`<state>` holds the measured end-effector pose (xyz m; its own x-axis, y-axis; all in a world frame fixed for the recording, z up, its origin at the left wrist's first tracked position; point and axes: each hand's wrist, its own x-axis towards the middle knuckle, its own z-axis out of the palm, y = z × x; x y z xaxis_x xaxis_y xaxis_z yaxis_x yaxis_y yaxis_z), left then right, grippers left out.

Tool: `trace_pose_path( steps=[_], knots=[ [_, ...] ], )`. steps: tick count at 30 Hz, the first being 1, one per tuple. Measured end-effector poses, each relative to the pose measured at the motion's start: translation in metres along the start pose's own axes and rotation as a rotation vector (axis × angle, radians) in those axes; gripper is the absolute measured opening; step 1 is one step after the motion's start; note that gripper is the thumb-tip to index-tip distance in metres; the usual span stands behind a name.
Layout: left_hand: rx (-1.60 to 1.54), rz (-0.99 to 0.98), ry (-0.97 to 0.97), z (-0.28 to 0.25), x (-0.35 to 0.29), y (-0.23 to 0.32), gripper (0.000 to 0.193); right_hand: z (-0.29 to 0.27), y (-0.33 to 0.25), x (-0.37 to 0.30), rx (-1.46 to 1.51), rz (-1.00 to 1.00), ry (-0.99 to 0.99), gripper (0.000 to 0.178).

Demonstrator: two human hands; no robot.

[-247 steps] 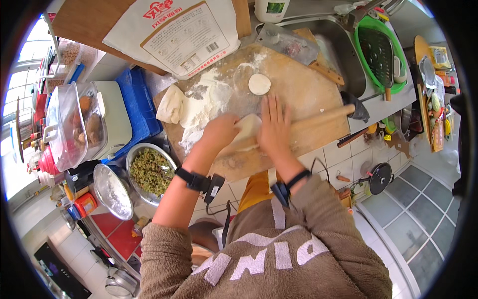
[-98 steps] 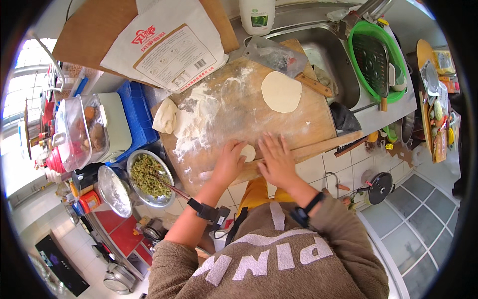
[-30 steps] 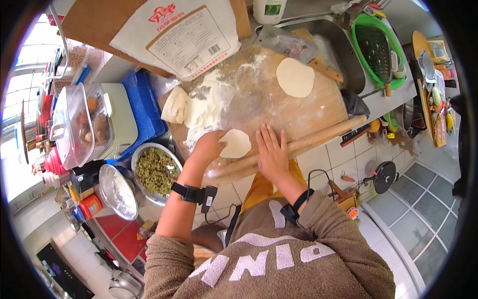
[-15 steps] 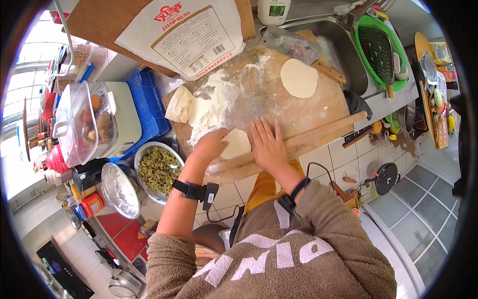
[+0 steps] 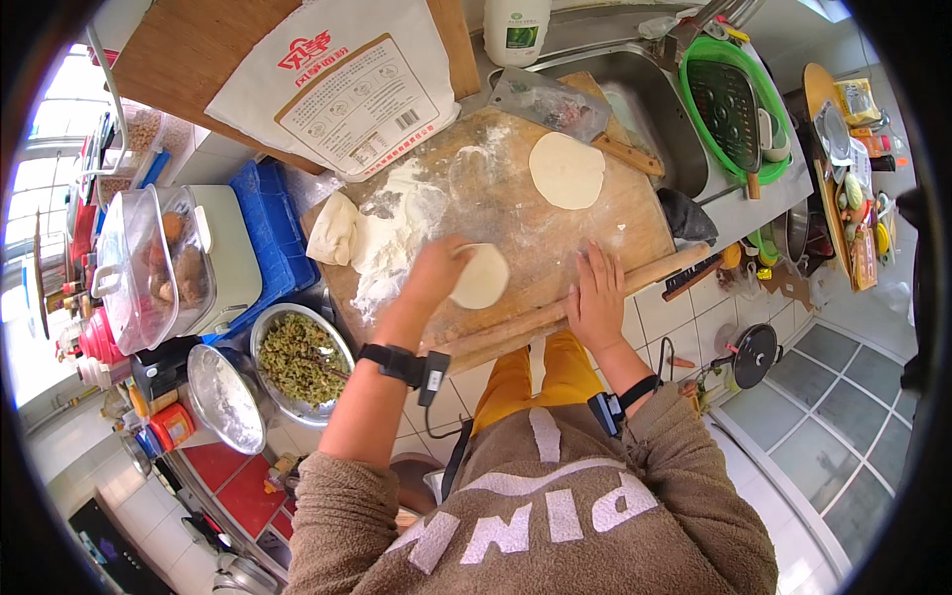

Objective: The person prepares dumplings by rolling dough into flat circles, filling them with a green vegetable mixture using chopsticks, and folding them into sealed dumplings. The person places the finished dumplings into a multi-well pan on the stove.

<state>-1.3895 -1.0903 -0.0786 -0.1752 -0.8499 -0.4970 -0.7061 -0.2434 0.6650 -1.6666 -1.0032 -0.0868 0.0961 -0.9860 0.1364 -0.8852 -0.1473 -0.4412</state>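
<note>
My left hand [image 5: 434, 273] is closed on the left edge of a small flat dough round [image 5: 482, 277], low over the floured wooden board [image 5: 555, 233]. To the right, my right hand [image 5: 596, 302] rests with fingers stretched out across a long wooden rolling pin [image 5: 654, 270], which lies along the board's near edge. A larger dough round [image 5: 566, 171] lies flat toward the far right of the board. Loose white flour [image 5: 395, 223] is heaped left of the middle, beside a thick folded lump of dough [image 5: 332, 229].
A steel bowl of chopped green filling [image 5: 297, 362] and a floury metal bowl [image 5: 226, 402] stand at the left. Behind the board leans a white flour sack [image 5: 337, 94]. A cleaver [image 5: 555, 104] with a wooden handle lies beside the sink [image 5: 684, 139].
My right hand has slid right along the rolling pin, away from the small dough round. My left hand and that round have shifted slightly farther up the board.
</note>
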Motion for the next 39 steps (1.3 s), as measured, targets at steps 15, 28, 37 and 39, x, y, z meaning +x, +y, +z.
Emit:
trace_pose_path(
  steps=[15, 28, 37, 39],
  knots=[
    [0.313, 0.265, -0.021, 0.016, 0.015, 0.038, 0.025, 0.014, -0.028, 0.042, 0.037, -0.118, -0.079, 0.063],
    [0.384, 0.230, -0.016, 0.006, 0.007, 0.021, 0.024, 0.029, -0.050, 0.093, 0.100, -0.369, -0.078, 0.057],
    [0.326, 0.212, -0.084, -0.008, -0.011, 0.006, 0.026, 0.052, -0.055, 0.082, -0.083, -0.158, -0.039, 0.053],
    [0.357, 0.224, -0.080, -0.007, -0.009, 0.018, 0.028, 0.046, -0.062, 0.098, -0.040, -0.183, -0.038, 0.052]
  ],
)
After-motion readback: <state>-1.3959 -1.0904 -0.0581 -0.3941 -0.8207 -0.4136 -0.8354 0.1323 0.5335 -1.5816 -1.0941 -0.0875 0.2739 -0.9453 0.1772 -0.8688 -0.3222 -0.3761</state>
